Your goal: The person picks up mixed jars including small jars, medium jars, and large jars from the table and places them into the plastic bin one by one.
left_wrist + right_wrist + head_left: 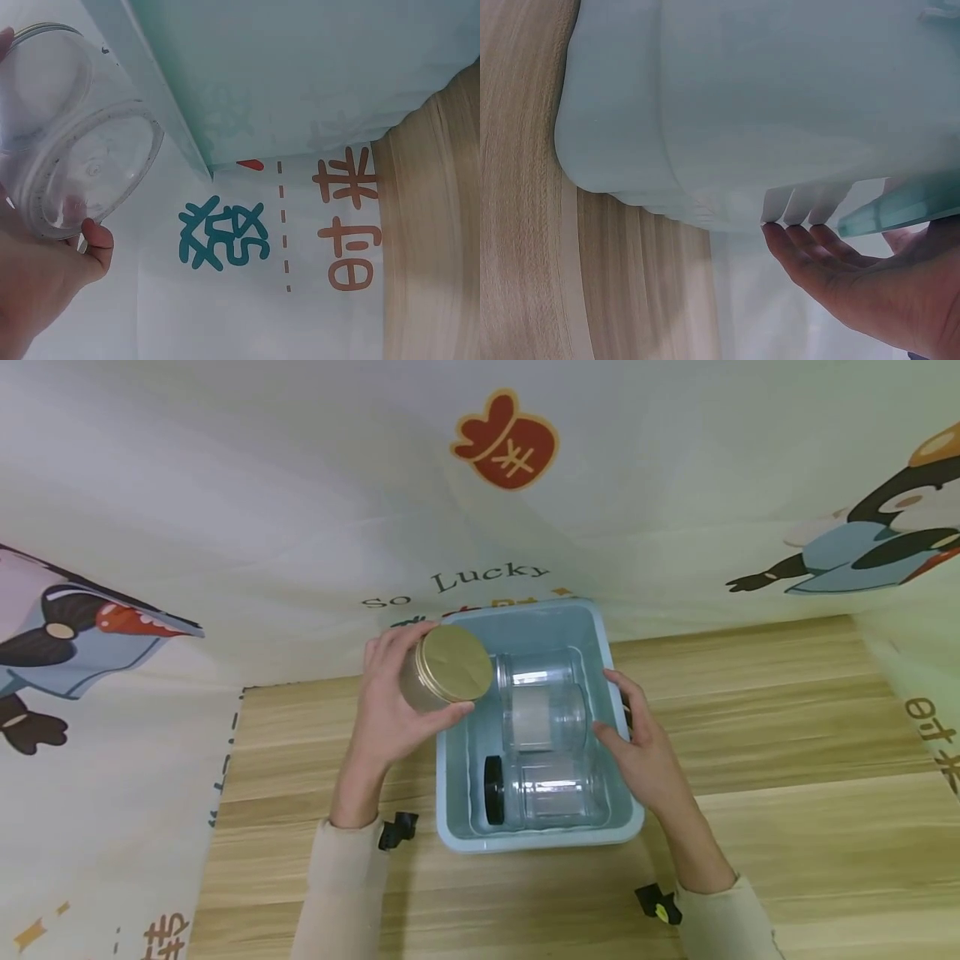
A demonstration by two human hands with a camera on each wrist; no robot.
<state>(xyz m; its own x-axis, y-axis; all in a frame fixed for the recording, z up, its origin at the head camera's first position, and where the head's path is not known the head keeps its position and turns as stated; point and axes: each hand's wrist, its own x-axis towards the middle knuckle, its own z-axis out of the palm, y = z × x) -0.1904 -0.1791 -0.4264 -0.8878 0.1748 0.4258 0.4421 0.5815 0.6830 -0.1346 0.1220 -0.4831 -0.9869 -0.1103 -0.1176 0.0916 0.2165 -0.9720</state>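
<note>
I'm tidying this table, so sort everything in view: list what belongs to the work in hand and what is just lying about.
In the work:
left hand gripping the gold-lidded jar
right hand on the blue bin
clear jars in the bin

Lying about:
printed cloth
wooden table

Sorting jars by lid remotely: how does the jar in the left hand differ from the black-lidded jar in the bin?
The gold-lidded jar is held by the left hand over the bin's left rim; the black-lidded jar lies on its side inside the bin. One lid is gold, the other black. Both have clear bodies.
</note>
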